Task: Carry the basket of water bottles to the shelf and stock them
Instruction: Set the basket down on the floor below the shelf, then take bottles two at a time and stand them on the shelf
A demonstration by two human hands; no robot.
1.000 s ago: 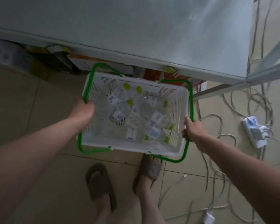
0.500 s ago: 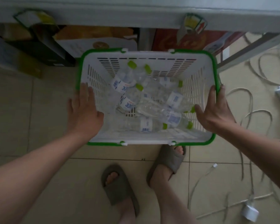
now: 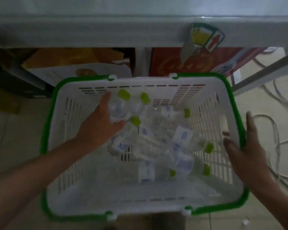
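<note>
A white plastic basket (image 3: pixel 140 81) with green handles sits on the tiled floor below me, in front of a grey shelf (image 3: pixel 106 34). Several clear water bottles (image 3: pixel 156 125) with lime-green caps and blue-white labels lie jumbled inside it. My left hand (image 3: pixel 98 127) reaches into the basket's far left part, with fingers and thumb wrapped around one water bottle (image 3: pixel 118 108). My right hand (image 3: pixel 244 150) is spread flat against the basket's right rim and green handle, holding nothing.
Under the shelf edge stand a red box (image 3: pixel 181 63) and a white carton (image 3: pixel 73 72). A yellow-and-red tag (image 3: pixel 204 37) hangs from the shelf lip. Loose cables (image 3: pixel 273 100) trail over the floor to the right, beside a slanting metal bar (image 3: pixel 264 72).
The basket was set down and both hands let go of its sides. My left hand then moved into the basket and closed around a bottle. The view moved nearer to the basket.
</note>
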